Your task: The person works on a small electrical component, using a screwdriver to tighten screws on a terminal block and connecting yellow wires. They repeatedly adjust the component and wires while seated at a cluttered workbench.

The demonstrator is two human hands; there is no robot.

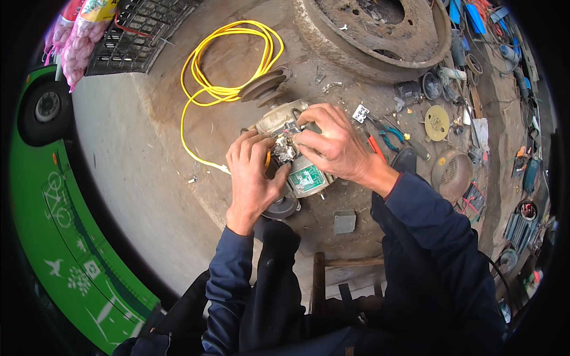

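An electric motor with a green nameplate lies on the ground in front of me, its stepped pulley toward the far side. Both hands meet over its exposed terminal block and bare wire ends. My left hand curls in from the left, thumb and fingers bent around the near side of the wiring. From the right, my right hand pinches at the same spot. What sits between either hand's fingertips is hidden. A yellow cable lies coiled beyond, its end running behind my left hand.
A rusty wheel rim lies far right. Blue-handled pliers, a yellow disc and scattered tools are on the right. A grey square cover is near my knees. Black crate far left; green bus left.
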